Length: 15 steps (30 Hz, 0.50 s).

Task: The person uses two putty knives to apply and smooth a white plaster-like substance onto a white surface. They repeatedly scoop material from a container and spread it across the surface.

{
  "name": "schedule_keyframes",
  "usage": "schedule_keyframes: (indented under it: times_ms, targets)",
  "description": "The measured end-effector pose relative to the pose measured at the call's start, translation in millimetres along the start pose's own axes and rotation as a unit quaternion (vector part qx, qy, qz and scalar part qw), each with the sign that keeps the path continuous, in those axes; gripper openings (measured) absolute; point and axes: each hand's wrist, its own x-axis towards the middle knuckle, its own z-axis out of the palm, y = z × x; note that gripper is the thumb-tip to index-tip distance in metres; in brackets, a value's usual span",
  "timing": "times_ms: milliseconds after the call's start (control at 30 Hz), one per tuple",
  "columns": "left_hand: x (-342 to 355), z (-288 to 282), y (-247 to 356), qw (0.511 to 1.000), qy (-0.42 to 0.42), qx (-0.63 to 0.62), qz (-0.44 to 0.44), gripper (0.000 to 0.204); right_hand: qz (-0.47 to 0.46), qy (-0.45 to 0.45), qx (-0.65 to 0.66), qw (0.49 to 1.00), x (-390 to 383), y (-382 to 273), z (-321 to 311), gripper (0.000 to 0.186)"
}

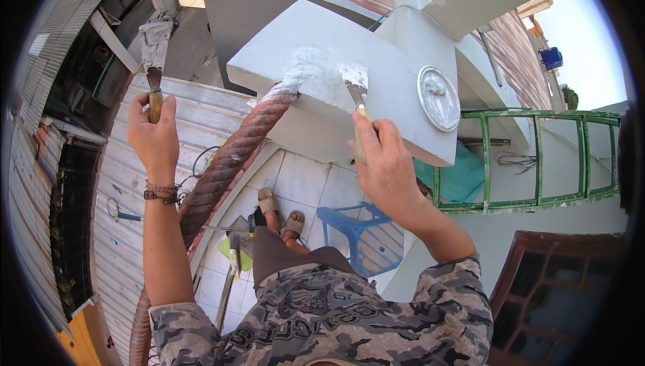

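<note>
My left hand (153,139) is closed around the wooden handle of a putty knife (155,97), held upright at the left. A thick lump of whitish putty (155,38) covers its blade. In my right hand (386,168) is a second putty knife (354,82), its putty-smeared blade over the white concrete beam (269,45); whether it touches the surface I cannot tell. Beside that blade, a rough patch of putty (308,70) spreads where a brown twisted rail (235,148) meets the beam. A round white lid (439,99) with a putty lump lies on the beam's right part.
Right of the beam is a green metal ladder (510,205). A blue plastic stool (359,238) stands on the tiled floor (299,178) near my sandalled feet. Corrugated roofing (117,245) lies beyond the rail on the left. A dark-framed window (557,292) is at lower right.
</note>
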Motion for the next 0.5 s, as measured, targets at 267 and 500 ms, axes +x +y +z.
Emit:
schedule_keyframes:
  times_ms: [267,500]
  targets:
    - [-2,3,0,1.000,-0.004,-0.003,0.009,0.027,-0.007,-0.050,0.008,0.999,-47,-14,7,0.047]
    - [-2,-2,1,1.000,0.000,-0.005,0.004,0.026,0.218,0.021,0.302,0.928,-33,12,-88,0.035]
